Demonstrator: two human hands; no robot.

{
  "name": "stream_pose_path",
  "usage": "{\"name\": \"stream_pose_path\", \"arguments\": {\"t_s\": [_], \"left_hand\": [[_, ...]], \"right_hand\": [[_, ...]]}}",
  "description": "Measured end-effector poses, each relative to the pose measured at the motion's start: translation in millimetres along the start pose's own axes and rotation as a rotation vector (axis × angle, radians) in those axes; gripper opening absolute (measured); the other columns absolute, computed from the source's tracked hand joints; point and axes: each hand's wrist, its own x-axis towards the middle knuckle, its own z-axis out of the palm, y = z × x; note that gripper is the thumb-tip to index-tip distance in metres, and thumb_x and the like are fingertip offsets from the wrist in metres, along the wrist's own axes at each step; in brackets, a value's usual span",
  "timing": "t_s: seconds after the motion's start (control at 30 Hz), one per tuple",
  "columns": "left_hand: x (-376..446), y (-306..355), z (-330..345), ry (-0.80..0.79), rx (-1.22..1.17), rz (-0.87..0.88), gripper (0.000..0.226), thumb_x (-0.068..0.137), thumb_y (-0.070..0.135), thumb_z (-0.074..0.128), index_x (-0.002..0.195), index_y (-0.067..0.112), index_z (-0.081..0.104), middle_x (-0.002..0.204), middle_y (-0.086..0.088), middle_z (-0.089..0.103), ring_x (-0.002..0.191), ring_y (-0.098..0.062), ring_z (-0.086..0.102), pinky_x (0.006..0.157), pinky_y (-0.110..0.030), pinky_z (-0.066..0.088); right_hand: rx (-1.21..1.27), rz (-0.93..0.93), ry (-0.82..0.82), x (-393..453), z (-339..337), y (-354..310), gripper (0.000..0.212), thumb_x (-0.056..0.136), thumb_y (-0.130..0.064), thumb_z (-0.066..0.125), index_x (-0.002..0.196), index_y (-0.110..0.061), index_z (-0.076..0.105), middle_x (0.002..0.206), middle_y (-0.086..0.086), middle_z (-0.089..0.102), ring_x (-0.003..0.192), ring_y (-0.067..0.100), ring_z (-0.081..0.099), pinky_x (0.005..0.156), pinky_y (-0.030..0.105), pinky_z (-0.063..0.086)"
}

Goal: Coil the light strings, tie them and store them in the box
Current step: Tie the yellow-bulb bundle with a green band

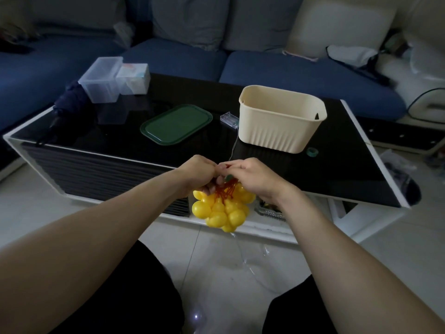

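Observation:
A bunch of yellow ball lights (222, 209) with red-orange loops hangs in front of the table's near edge. My left hand (198, 173) grips the top of the bunch. My right hand (248, 175) pinches a small green tie at the same spot, fingertips meeting the left hand's. A thin wire runs from the bunch up to a clear battery case (228, 119) on the table. The cream ribbed box (281, 116) stands open on the table to the right, beyond my hands.
A green lid (177, 124) lies flat left of the box on the black glass table (349, 165). A roll of green tape (312, 152) sits by the box. Clear containers (102, 79) and a dark umbrella (67, 104) are at the far left. A blue sofa stands behind.

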Motion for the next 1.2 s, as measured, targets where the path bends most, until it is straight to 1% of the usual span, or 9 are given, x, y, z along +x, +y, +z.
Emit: {"name": "stream_pose_path", "arguments": {"t_s": [0.1,0.2,0.3,0.5,0.6,0.7,0.9,1.1,1.2], "left_hand": [[5,0,3,-0.017,-0.026,-0.022,0.021,0.095,0.005,0.053,0.078,0.003,0.063,0.062,-0.009,0.060,0.043,-0.017,0.048,0.045,-0.025,0.043],[8,1,6,-0.074,-0.102,-0.075,0.015,0.096,0.001,0.047,0.092,0.001,0.061,0.062,-0.009,0.059,0.045,-0.017,0.045,0.045,-0.024,0.041],[13,2,8,-0.127,-0.206,-0.152,0.022,0.095,-0.005,0.038,0.101,0.000,0.058,0.062,-0.010,0.058,0.046,-0.015,0.044,0.043,-0.022,0.040],[12,2,9,-0.185,-0.251,-0.236,0.025,0.096,-0.003,0.031,0.097,0.003,0.055,0.070,-0.009,0.058,0.054,-0.012,0.042,0.050,-0.021,0.037],[13,1,10,-0.205,-0.290,-0.238,0.025,0.096,-0.003,0.032,0.094,0.004,0.056,0.066,-0.008,0.061,0.055,-0.012,0.044,0.054,-0.022,0.037],[11,3,5,-0.277,-0.364,-0.246,0.021,0.096,-0.002,0.038,0.095,0.003,0.058,0.068,-0.008,0.066,0.054,-0.012,0.055,0.054,-0.022,0.048],[8,7,-3,-0.414,-0.426,-0.268,0.023,0.102,0.008,0.042,0.098,0.001,0.063,0.078,-0.008,0.071,0.064,-0.011,0.068,0.063,-0.023,0.059],[5,9,-5,-0.465,-0.302,-0.214,0.025,0.102,0.004,0.039,0.101,0.001,0.064,0.076,-0.004,0.068,0.059,-0.007,0.065,0.057,-0.020,0.056],[4,7,-6,-0.486,-0.235,-0.191,0.027,0.102,0.002,0.038,0.099,0.001,0.065,0.073,-0.004,0.066,0.056,-0.007,0.061,0.057,-0.019,0.054]], "right_hand": [[0.090,0.029,0.048,2,-9,6,0.019,0.087,-0.010,0.064,0.092,-0.013,0.082,0.102,0.000,0.078,0.106,0.016,0.069,0.104,0.034,0.049],[-0.100,-0.085,0.098,-1,-18,10,0.026,0.083,0.001,0.067,0.084,-0.021,0.079,0.111,-0.002,0.076,0.106,0.010,0.068,0.094,0.024,0.051],[-0.252,-0.288,0.207,-3,-17,15,0.036,0.079,0.003,0.075,0.078,-0.032,0.071,0.104,-0.008,0.075,0.100,0.004,0.070,0.087,0.019,0.053],[-0.302,-0.350,0.265,-3,-17,11,0.029,0.075,-0.008,0.086,0.088,-0.031,0.073,0.089,-0.012,0.074,0.088,-0.003,0.069,0.081,0.012,0.050],[-0.357,-0.363,0.250,-4,-16,8,0.036,0.075,-0.005,0.085,0.086,-0.033,0.065,0.086,-0.011,0.071,0.084,0.004,0.069,0.082,0.027,0.057],[-0.422,-0.370,0.268,-6,-20,6,0.040,0.077,-0.004,0.081,0.076,-0.033,0.054,0.082,-0.007,0.065,0.080,0.016,0.067,0.078,0.042,0.057],[-0.373,-0.383,0.283,-7,-23,2,0.051,0.080,-0.004,0.079,0.069,-0.035,0.040,0.084,0.011,0.067,0.080,0.034,0.067,0.074,0.054,0.056],[-0.423,-0.389,0.258,-2,-22,7,0.046,0.081,-0.013,0.076,0.068,-0.040,0.040,0.080,0.011,0.065,0.077,0.036,0.067,0.066,0.054,0.055],[-0.446,-0.382,0.264,0,-17,9,0.044,0.082,-0.009,0.073,0.069,-0.036,0.041,0.074,0.002,0.062,0.070,0.024,0.067,0.062,0.048,0.055]]}}
